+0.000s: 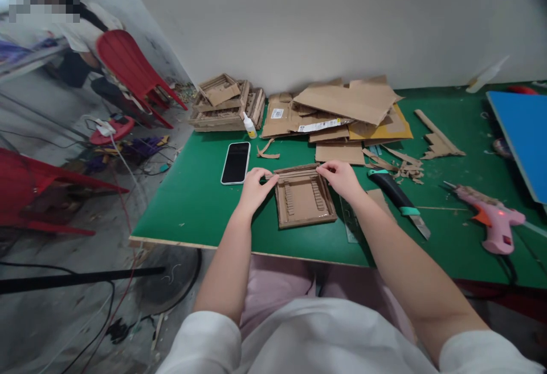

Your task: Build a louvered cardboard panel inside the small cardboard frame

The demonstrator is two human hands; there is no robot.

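Apparently so it's kept level, a cardboard strip [298,174] is pinched at opp. ends — L hand [255,187] & R hand [341,178], fingers narrowed on it — along the far wall of the cardboard tray [304,196], flat on the bench [192,197].

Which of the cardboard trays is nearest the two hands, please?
The single tray at the front, with the left hand and right hand at its far corners. The other trays are stacked at the back left, by the small bottle.
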